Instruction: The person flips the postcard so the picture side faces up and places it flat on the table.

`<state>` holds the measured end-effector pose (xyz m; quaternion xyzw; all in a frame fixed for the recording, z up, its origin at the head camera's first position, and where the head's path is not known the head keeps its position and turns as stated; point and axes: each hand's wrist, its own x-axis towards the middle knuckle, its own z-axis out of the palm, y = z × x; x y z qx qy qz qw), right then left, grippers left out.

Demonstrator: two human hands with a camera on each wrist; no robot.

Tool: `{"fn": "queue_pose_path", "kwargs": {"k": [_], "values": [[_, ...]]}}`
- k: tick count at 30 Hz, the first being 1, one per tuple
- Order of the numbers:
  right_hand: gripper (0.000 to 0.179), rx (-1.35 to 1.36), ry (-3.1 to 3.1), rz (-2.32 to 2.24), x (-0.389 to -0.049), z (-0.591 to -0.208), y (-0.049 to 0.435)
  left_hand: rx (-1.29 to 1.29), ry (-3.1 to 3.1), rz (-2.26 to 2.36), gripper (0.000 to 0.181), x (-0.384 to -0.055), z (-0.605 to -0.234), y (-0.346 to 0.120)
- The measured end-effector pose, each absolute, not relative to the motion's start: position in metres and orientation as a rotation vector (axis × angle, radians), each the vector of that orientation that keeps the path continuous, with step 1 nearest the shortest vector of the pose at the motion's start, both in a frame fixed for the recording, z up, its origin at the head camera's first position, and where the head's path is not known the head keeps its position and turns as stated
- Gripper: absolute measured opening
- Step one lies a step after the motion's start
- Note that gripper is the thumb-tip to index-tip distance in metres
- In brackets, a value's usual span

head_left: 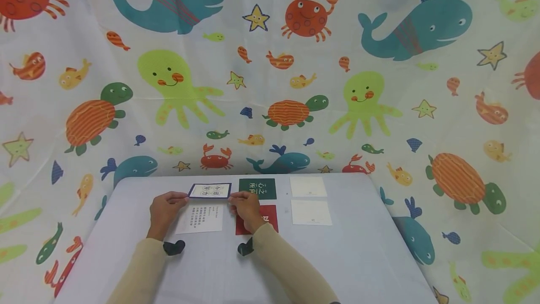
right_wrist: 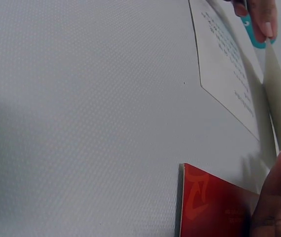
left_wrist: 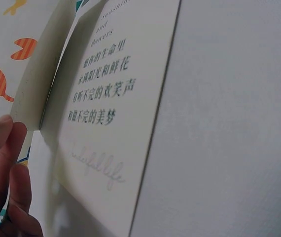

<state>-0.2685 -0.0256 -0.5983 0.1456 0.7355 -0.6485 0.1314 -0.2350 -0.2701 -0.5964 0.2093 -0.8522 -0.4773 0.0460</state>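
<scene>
Toward the table's far edge, left of centre: blue-bordered card [head_left: 210, 191] with Chinese characters, tilted, just beyond a white text card [head_left: 202, 222].
Left hand [head_left: 165, 212]: thumb and fingertips pinching the blue-bordered card's near left corner.
Right hand [head_left: 248, 210]: thumb and fingers pinching its near right corner, partly hiding a red card [head_left: 271, 216].
Beyond the red card: green card [head_left: 266, 188].
Farther right: two off-white cards [head_left: 311, 212], one behind the other, on the white-covered table [head_left: 354, 262].
</scene>
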Motion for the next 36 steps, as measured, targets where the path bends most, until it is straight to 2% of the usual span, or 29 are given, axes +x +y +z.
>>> {"fn": "queue_pose_path", "kwargs": {"k": [16, 36], "values": [[0.011, 0.412, 2.110, -1.896, -0.270, -0.595, -0.024, 0.657, -2.584, -1.466, 0.029, -0.238, -0.594, -0.266], [0.017, 0.403, 2.122, -1.848, -0.265, -0.590, -0.023, 0.697, -2.579, -1.372, 0.031, -0.238, -0.596, -0.263]]}}
